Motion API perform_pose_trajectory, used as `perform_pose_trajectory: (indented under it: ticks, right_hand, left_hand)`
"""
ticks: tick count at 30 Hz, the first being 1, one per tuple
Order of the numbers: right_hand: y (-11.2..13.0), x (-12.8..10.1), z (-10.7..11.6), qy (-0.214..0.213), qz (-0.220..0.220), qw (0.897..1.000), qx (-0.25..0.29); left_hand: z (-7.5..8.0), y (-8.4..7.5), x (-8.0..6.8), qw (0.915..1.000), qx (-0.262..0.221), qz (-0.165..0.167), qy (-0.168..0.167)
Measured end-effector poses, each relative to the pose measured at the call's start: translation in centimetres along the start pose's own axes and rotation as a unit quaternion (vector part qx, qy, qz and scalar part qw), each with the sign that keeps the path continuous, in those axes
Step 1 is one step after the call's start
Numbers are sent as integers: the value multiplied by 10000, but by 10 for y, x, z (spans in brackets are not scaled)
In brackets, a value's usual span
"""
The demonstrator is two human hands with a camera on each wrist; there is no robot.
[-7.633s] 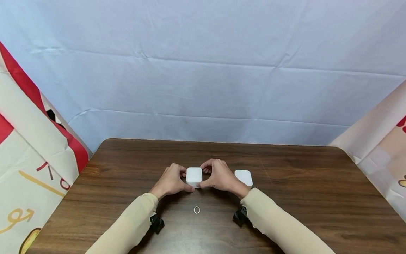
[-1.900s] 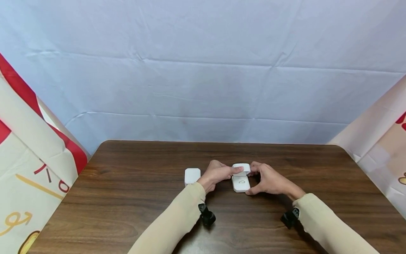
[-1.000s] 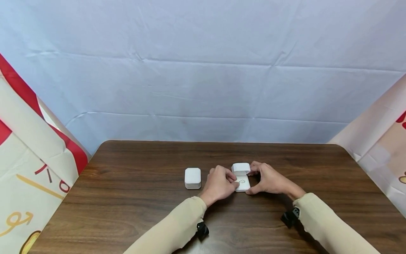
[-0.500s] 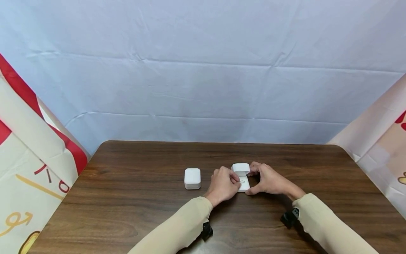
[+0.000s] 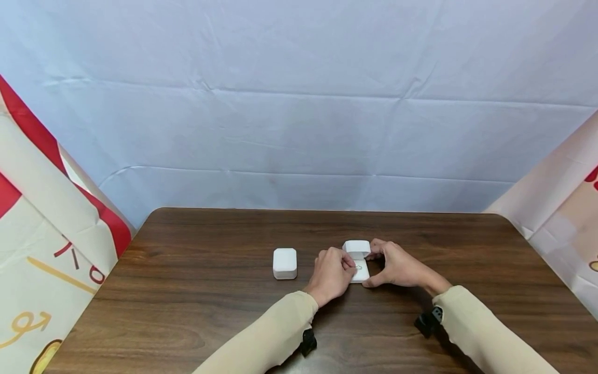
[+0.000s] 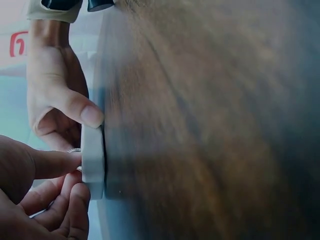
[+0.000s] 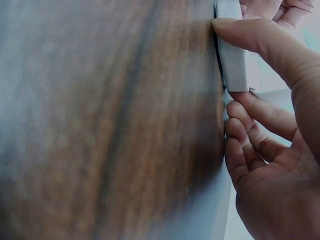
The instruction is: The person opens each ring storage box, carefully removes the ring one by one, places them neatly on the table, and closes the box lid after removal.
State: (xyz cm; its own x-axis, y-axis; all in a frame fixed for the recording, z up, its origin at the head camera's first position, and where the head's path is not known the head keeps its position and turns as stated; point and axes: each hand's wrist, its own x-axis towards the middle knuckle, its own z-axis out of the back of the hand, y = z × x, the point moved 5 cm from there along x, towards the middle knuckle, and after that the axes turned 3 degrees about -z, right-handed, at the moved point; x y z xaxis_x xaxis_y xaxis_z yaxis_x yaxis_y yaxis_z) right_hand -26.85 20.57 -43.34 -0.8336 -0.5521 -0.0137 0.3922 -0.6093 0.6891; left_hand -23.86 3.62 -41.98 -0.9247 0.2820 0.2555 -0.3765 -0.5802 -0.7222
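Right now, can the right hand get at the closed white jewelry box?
Probably not directly: the right hand grips the open white jewelry box, and that box and the left hand lie between it and the closed one.

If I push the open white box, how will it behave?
The open white box probably slides rather than rolls, since its underside looks flat. Its raised lid may swing if bumped. Its straight walls suggest it's fairly stiff.
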Motion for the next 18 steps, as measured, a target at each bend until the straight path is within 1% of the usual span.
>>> perform_pose_trajectory:
  ticks: [4,12,18]
  right_hand:
    - [0,0,0,-8,-6,10000,32]
    - [0,0,0,18,-79,10000,31]
    - [0,0,0,20,-94,9999,36]
  left_hand:
    - [0,-1,0,10000,20,-66,43]
    - [2,1,0,9996,-206,47,212]
    - [3,3,1,9992,-291,106,259]
